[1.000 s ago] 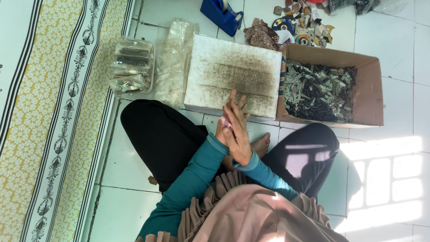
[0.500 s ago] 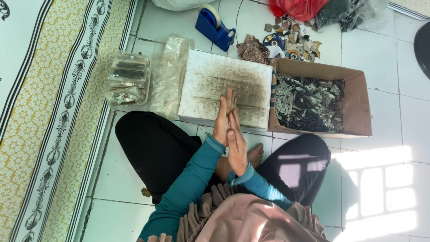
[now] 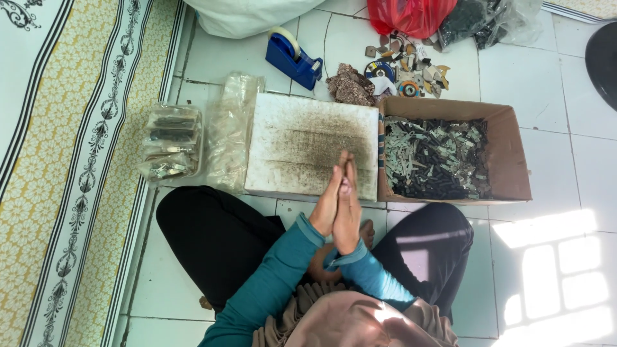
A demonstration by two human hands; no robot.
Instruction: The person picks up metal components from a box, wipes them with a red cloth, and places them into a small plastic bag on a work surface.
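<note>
From above, the person sits cross-legged on the tiled floor [image 3: 553, 160] with the left hand [image 3: 326, 204] and right hand [image 3: 350, 209] pressed flat together, palm to palm, fingers pointing at the white board [image 3: 302, 144]; whether anything lies between the palms I cannot tell. The hands hang over the near edge of that dusty, dark-speckled board. Just to the right of the board, touching it, stands an open cardboard box [image 3: 508, 154] full of small grey and black metal bits. To the left of the board lie clear plastic bags [image 3: 228, 138] and a stack of filled packets [image 3: 168, 141]. Beyond the board sit a blue tape dispenser [image 3: 292, 61] and a scatter of scraps [image 3: 405, 67]. If the palms are being rubbed, I would judge it best kept over the board, so any grit falls there and not on the lap.
</note>
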